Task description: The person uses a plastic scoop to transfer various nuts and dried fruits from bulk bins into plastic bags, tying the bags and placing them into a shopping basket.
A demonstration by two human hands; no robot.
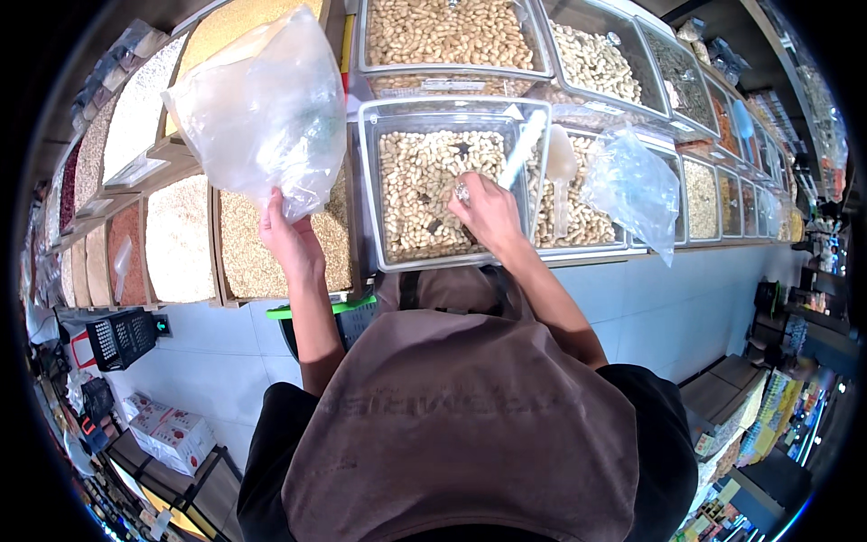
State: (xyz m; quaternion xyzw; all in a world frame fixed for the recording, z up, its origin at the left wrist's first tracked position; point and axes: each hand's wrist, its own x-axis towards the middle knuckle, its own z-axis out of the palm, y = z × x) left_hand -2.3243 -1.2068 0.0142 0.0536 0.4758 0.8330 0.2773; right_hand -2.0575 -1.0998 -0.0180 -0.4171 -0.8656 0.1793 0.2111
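My left hand (293, 239) grips the bottom corner of a large clear plastic bag (262, 113), held up over the grain bins on the left. My right hand (489, 212) reaches into a clear-walled bin (368, 181) of unshelled peanuts (411, 194). Its fingers are pinched around something small and pale just above the peanuts. I cannot make out exactly what that is. A few dark bits lie among the nuts.
A scoop (560, 163) and a crumpled clear bag (634, 185) lie at the bins to the right. More peanuts (447, 34) fill a bin behind. Open grain bins (181, 239) stand left. Below them are a green-rimmed basket (357, 312) and a black crate (122, 341).
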